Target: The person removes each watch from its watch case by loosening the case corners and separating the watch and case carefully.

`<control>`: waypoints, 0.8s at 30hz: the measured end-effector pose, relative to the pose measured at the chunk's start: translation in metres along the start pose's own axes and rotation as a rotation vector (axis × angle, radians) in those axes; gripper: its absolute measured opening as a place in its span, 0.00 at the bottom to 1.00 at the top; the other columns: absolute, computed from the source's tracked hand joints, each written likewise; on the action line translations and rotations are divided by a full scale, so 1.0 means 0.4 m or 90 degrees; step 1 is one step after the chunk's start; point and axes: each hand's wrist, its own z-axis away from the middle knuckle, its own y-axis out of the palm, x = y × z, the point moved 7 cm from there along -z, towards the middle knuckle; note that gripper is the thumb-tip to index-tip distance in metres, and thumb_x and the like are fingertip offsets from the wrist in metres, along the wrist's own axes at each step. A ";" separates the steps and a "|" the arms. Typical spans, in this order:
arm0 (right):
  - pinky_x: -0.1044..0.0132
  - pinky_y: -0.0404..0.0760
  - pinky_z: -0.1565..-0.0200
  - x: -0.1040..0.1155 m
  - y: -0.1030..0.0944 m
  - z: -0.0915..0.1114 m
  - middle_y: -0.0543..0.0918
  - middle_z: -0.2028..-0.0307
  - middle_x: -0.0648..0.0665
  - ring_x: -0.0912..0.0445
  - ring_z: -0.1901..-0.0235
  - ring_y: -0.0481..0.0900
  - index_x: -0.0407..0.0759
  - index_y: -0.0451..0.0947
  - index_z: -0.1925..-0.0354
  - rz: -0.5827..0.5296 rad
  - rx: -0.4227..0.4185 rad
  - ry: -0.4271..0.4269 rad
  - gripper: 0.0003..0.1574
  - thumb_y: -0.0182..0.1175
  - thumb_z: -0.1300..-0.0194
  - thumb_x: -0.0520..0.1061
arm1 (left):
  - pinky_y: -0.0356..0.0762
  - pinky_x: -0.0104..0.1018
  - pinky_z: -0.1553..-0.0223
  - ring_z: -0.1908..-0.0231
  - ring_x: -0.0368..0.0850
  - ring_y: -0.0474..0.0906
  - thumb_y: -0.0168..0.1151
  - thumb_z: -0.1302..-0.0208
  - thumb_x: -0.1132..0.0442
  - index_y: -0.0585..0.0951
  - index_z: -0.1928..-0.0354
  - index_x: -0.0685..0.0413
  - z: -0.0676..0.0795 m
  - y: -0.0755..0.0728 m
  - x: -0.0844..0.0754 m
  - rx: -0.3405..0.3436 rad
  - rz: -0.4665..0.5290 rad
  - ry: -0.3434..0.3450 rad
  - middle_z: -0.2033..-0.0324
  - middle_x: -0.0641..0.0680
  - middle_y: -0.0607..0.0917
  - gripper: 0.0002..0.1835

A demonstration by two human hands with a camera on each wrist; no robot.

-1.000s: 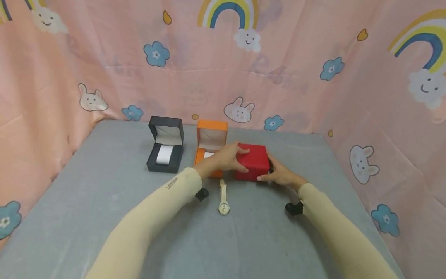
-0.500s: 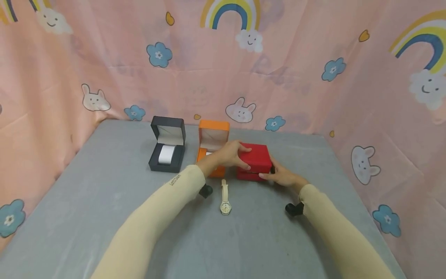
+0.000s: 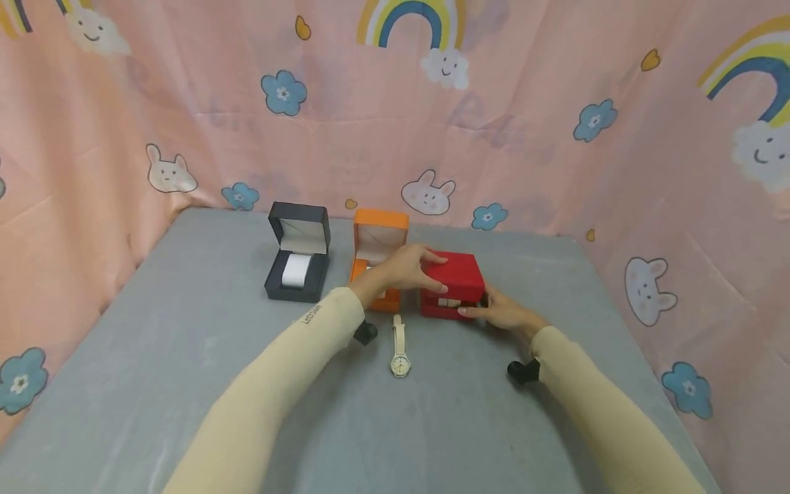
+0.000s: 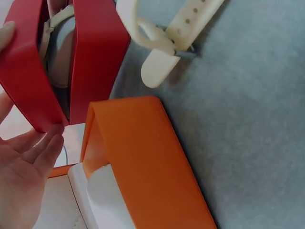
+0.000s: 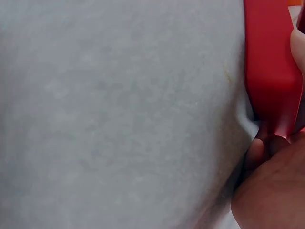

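A red watch box stands between both hands, its lid raised a little off the base. My left hand grips the lid from its left side, thumb on the front. Low on the right, my right hand holds the base, thumb at its front edge. Through the gap, the left wrist view shows a light watch strap around a pale cushion. Nearer me lies a cream wristwatch, face up with its strap stretched out. The far fingers of my right hand are hidden behind the box.
Just left of the red box, an orange watch box stands open, partly covered by my left hand. Farther left is an open black watch box with a white cushion. A pink printed curtain hangs behind the grey table.
The red box was closed a second ago; its lid has risen from the base, and the gap at the front has widened. Both hands keep their places on it.
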 end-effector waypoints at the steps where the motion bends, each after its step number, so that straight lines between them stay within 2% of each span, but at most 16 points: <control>1: 0.30 0.56 0.28 0.002 0.000 0.003 0.56 0.25 0.35 0.37 0.26 0.51 0.43 0.45 0.21 0.004 0.001 -0.003 0.56 0.66 0.33 0.53 | 0.75 0.49 0.34 0.33 0.50 0.67 0.72 0.42 0.46 0.76 0.31 0.41 -0.002 0.000 0.000 0.000 0.003 0.001 0.29 0.54 0.71 0.35; 6: 0.30 0.55 0.28 0.004 -0.007 0.011 0.56 0.25 0.35 0.37 0.26 0.51 0.42 0.45 0.21 0.021 -0.004 0.003 0.55 0.65 0.32 0.54 | 0.76 0.48 0.35 0.33 0.51 0.68 0.71 0.41 0.44 0.76 0.31 0.41 -0.011 -0.005 0.002 -0.009 0.035 0.007 0.29 0.53 0.72 0.34; 11: 0.31 0.56 0.28 -0.006 0.001 0.008 0.59 0.26 0.35 0.38 0.27 0.54 0.43 0.47 0.22 0.015 -0.011 0.000 0.54 0.65 0.32 0.54 | 0.80 0.45 0.44 0.39 0.51 0.71 0.70 0.40 0.43 0.79 0.34 0.39 -0.007 -0.005 0.017 -0.025 0.105 -0.013 0.36 0.52 0.77 0.32; 14: 0.32 0.59 0.29 -0.005 0.000 0.005 0.61 0.27 0.35 0.39 0.28 0.55 0.43 0.48 0.22 0.018 -0.010 -0.008 0.53 0.66 0.32 0.53 | 0.81 0.43 0.46 0.41 0.49 0.71 0.69 0.39 0.40 0.78 0.33 0.37 -0.009 -0.005 0.023 -0.022 0.114 -0.024 0.37 0.51 0.78 0.32; 20: 0.31 0.57 0.28 -0.004 -0.002 0.004 0.60 0.27 0.35 0.38 0.28 0.55 0.43 0.45 0.22 0.011 -0.017 -0.034 0.54 0.65 0.32 0.51 | 0.79 0.47 0.40 0.41 0.49 0.73 0.64 0.35 0.38 0.75 0.31 0.39 -0.010 -0.001 0.018 -0.020 0.116 -0.020 0.35 0.52 0.77 0.32; 24: 0.32 0.57 0.28 -0.005 -0.004 0.002 0.60 0.27 0.35 0.38 0.28 0.56 0.43 0.45 0.22 0.020 -0.022 -0.030 0.54 0.66 0.32 0.52 | 0.76 0.50 0.36 0.39 0.49 0.72 0.60 0.31 0.39 0.72 0.29 0.41 -0.008 0.003 0.009 -0.007 0.121 -0.016 0.33 0.52 0.75 0.32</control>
